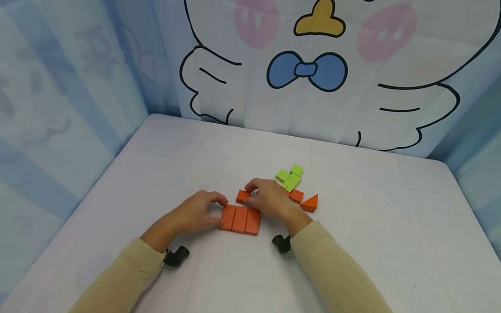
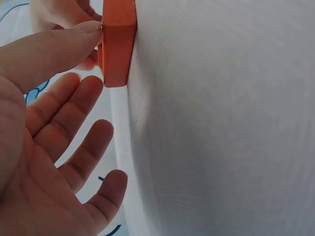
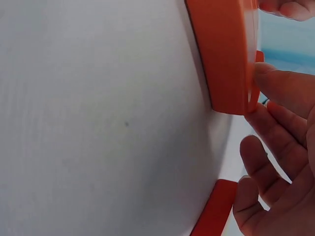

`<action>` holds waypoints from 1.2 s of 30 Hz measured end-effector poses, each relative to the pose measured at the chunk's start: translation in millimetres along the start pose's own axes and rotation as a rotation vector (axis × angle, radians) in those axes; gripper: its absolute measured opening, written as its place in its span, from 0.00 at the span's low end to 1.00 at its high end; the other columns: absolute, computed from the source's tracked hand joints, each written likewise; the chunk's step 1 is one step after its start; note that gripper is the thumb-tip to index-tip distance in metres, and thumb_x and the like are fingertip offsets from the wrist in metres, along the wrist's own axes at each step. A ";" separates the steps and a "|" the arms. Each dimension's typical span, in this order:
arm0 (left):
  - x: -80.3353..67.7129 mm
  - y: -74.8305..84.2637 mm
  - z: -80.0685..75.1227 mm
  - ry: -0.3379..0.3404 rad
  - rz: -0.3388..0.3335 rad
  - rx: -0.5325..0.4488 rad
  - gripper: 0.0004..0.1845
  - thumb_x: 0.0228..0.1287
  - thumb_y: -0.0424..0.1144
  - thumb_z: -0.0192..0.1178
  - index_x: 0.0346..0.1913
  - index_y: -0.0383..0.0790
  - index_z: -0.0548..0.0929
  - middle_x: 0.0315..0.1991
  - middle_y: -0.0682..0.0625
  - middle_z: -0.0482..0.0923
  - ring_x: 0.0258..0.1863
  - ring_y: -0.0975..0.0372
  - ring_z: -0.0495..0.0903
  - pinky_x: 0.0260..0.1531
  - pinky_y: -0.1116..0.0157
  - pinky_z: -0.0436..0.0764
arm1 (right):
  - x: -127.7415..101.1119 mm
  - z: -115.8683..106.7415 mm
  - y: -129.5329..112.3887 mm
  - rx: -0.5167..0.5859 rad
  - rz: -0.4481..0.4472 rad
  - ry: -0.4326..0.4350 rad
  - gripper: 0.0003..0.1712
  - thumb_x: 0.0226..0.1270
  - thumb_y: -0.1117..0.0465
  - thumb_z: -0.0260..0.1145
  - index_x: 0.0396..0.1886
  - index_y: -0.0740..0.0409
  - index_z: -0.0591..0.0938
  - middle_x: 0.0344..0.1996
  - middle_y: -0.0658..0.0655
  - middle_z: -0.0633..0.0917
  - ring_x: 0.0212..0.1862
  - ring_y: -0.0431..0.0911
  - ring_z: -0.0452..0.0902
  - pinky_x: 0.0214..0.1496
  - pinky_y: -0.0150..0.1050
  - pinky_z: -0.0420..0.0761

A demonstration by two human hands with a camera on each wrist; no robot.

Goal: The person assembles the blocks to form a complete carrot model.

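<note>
In the head view, wide tabletop (image 1: 383,231) is seen between the blocks and the right edge. Three orange blocks (image 1: 240,219) are lined up, flanked by the loosely spread left hand (image 1: 195,213). One small red block (image 1: 242,196) is reached by the right hand (image 1: 269,197); whether it is pinched cannot be told.

In the left wrist view, the row is touched by the thumb.

In the right wrist view, fingers are bent beside the row's corner.

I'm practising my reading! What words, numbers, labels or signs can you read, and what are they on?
None that can be read.
Orange rectangular blocks: no text shows.
White cartoon-printed cloth behind: pictures, no readable words.
Pale blue patterned cloth at left: faint marks, too blurred to read.
</note>
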State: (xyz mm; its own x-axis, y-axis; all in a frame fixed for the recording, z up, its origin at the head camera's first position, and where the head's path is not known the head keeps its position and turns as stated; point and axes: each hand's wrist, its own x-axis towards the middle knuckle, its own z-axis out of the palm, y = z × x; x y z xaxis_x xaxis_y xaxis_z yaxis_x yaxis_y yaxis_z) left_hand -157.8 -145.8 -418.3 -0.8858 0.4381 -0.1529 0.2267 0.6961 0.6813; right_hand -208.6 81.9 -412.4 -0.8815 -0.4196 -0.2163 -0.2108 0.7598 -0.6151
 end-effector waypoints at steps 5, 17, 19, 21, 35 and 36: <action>-0.5 0.5 -0.2 -0.003 0.005 -0.011 0.22 0.61 0.36 0.71 0.58 0.40 0.80 0.55 0.50 0.79 0.62 0.51 0.72 0.62 0.50 0.72 | -0.4 2.2 -3.2 -0.023 -0.027 -0.006 0.20 0.68 0.56 0.69 0.58 0.54 0.82 0.53 0.52 0.83 0.53 0.47 0.77 0.58 0.43 0.76; -2.1 0.6 -0.2 0.003 0.019 -0.004 0.22 0.61 0.36 0.71 0.58 0.40 0.80 0.54 0.50 0.79 0.61 0.51 0.72 0.62 0.50 0.72 | -2.2 6.4 -9.0 -0.045 -0.063 -0.020 0.18 0.71 0.58 0.66 0.58 0.55 0.82 0.53 0.51 0.84 0.50 0.46 0.77 0.57 0.42 0.77; -2.1 0.7 -0.2 0.003 0.019 -0.003 0.22 0.61 0.36 0.71 0.58 0.40 0.80 0.54 0.50 0.79 0.61 0.51 0.72 0.62 0.50 0.72 | -2.5 7.0 -9.3 -0.049 -0.072 -0.019 0.18 0.72 0.58 0.65 0.58 0.55 0.82 0.53 0.52 0.84 0.52 0.47 0.77 0.59 0.43 0.76; -2.3 1.1 -0.5 0.005 0.019 -0.003 0.22 0.61 0.36 0.71 0.58 0.39 0.80 0.54 0.50 0.79 0.61 0.50 0.72 0.62 0.50 0.71 | -2.4 7.3 -9.5 -0.056 -0.077 -0.020 0.17 0.72 0.57 0.65 0.58 0.55 0.82 0.53 0.52 0.84 0.53 0.47 0.77 0.60 0.43 0.76; -2.7 1.6 -0.9 0.010 0.037 -0.013 0.22 0.60 0.35 0.71 0.57 0.38 0.81 0.53 0.50 0.80 0.61 0.50 0.73 0.62 0.50 0.72 | -0.6 6.7 -10.2 -0.059 -0.080 -0.036 0.18 0.72 0.57 0.66 0.58 0.55 0.82 0.53 0.52 0.84 0.55 0.47 0.77 0.60 0.43 0.76; -2.8 1.7 -0.8 0.010 0.038 -0.013 0.22 0.60 0.35 0.71 0.57 0.38 0.81 0.53 0.50 0.80 0.61 0.50 0.73 0.62 0.50 0.72 | -0.5 6.6 -10.6 -0.062 -0.079 -0.036 0.18 0.72 0.57 0.66 0.58 0.55 0.82 0.54 0.52 0.84 0.55 0.47 0.76 0.61 0.43 0.75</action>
State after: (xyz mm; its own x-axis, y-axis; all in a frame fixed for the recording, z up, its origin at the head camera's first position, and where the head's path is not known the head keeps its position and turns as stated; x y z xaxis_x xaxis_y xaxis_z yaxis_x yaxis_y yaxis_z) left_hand -155.2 -146.4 -416.2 -0.8806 0.4586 -0.1194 0.2552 0.6712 0.6960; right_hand -203.1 70.8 -410.7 -0.8456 -0.4963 -0.1965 -0.3058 0.7521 -0.5838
